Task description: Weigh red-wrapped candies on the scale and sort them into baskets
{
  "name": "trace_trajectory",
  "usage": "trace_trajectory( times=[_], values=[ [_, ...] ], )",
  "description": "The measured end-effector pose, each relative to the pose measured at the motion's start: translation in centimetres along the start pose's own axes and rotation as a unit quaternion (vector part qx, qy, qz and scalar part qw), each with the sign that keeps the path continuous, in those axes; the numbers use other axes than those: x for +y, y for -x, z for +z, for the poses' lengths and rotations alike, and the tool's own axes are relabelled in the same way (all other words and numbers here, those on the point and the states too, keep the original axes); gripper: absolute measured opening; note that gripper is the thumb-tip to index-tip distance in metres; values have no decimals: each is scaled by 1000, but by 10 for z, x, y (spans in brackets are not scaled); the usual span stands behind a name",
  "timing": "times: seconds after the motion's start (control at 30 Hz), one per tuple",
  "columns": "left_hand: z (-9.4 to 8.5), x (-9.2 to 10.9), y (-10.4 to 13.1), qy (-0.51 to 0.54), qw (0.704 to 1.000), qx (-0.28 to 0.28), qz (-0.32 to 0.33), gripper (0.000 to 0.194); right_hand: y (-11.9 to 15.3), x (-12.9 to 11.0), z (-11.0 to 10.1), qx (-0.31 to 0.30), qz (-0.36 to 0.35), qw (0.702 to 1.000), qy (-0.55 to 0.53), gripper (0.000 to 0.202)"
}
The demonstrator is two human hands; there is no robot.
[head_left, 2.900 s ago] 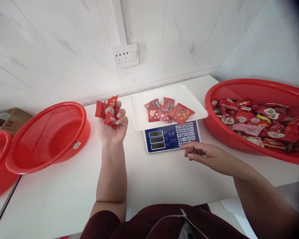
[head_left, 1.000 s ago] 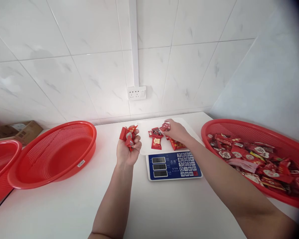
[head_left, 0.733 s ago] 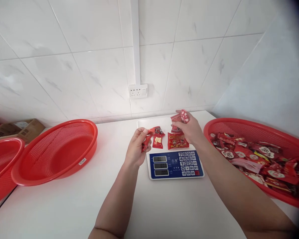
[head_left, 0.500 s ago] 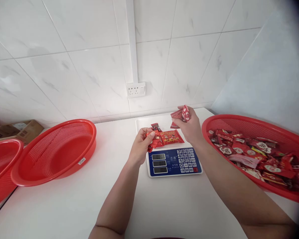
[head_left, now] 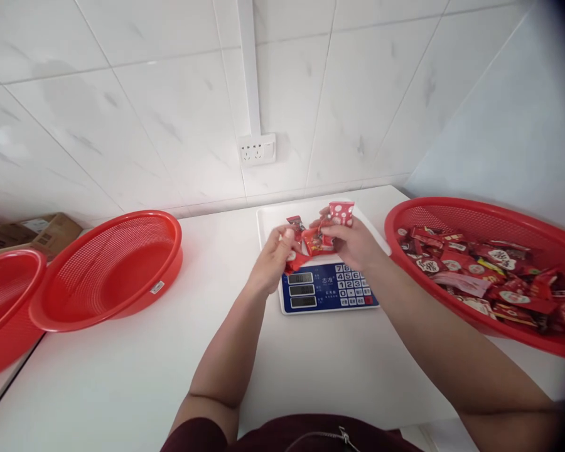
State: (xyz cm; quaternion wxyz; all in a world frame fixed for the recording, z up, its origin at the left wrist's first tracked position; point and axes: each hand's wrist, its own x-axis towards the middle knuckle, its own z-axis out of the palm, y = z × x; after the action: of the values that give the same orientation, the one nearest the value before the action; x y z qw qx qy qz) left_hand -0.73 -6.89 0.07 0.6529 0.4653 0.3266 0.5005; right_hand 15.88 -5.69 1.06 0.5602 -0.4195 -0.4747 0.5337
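Note:
Over the white pan of a digital scale (head_left: pixel 329 290), my left hand (head_left: pixel 272 258) is closed on red snack packets (head_left: pixel 297 258). Close beside it, my right hand (head_left: pixel 351 238) grips more small packets, among them a pink one with white dots (head_left: pixel 341 212) that sticks up above the fingers. Between the hands an orange-red snack packet (head_left: pixel 316 242) shows, partly covered by the right fingers. A dark red packet (head_left: pixel 295 221) lies behind the left fingertips. The scale's blue panel has three displays and a keypad, partly hidden by my right wrist.
A red basket (head_left: pixel 452 206) of mixed wrapped snacks stands on the right. To the left is a bare-bottomed red basket (head_left: pixel 117 276), with another red basket (head_left: pixel 4 314) and a cardboard box (head_left: pixel 56 235) farther out. A wall socket (head_left: pixel 257 149) sits above the white table (head_left: pixel 207 251).
My right hand has moved left and down, closer to my left hand and over the orange-red packet. The view has tilted down slightly, and my left hand keeps its packets.

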Motion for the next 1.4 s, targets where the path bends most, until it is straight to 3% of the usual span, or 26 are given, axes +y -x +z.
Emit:
trace_trajectory(
  times=[0.13,0.27,0.47,0.73,0.87,1.0,1.2,1.3,1.4],
  values=[
    [-17,19,-4,140,986,92,-10,34,-9,4,-13,45,-4,998,46,26],
    [-32,36,-6,285,950,117,-43,23,-11,11,-19,64,1,997,51,27],
    [-34,38,-6,347,925,148,-51,30,-1,7,-28,93,-25,994,54,29],
    [-29,37,-8,351,920,158,-72,41,34,-14,-46,169,-3,985,38,35],
    [-25,34,-9,292,944,136,-65,33,50,-22,-61,216,-21,975,42,37],
    [-20,27,-8,202,972,122,-12,18,64,-23,-77,247,-43,967,48,35],
    [-18,23,-5,106,988,108,31,24,81,-20,-99,271,-68,955,95,41],
    [-18,24,-4,82,991,99,32,28,88,-25,-109,349,-62,904,239,49],
    [-18,24,-3,63,993,94,35,32,93,-28,-128,434,-45,785,439,53]
  ],
)
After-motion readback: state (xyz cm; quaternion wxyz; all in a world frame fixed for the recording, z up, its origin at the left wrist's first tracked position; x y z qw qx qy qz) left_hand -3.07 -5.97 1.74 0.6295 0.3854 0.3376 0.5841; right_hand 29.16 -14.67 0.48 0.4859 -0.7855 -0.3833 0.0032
